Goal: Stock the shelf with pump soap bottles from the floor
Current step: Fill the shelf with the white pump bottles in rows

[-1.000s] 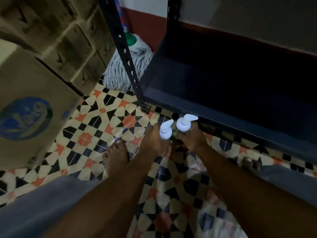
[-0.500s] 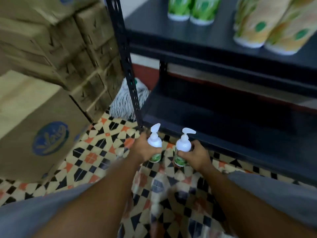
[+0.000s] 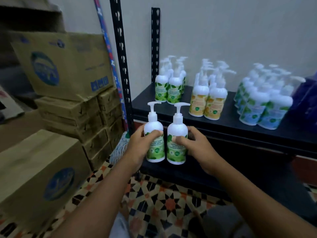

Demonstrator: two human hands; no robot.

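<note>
Two upright green-labelled pump bottles (image 3: 153,129) side by side before the shelf (image 3: 228,125).

Boxes (image 3: 68,69) stack left of the shelf (image 3: 228,124), bottle rows (image 3: 214,103) on it, held bottles (image 3: 155,143) before it.

Black shelf (image 3: 229,118): green-label bottles (image 3: 169,91) left, orange-label bottles (image 3: 205,103) middle, blue-label bottles (image 3: 262,109) right. Tiled floor (image 3: 164,203): cardboard boxes (image 3: 39,177).

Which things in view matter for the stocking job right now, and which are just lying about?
Job in hand:
left hand gripping the left bottle
right hand gripping the right bottle
black shelf
green-label bottles standing on it

Just lying about:
cardboard boxes
mop
orange-label bottles
blue-label bottles
</note>
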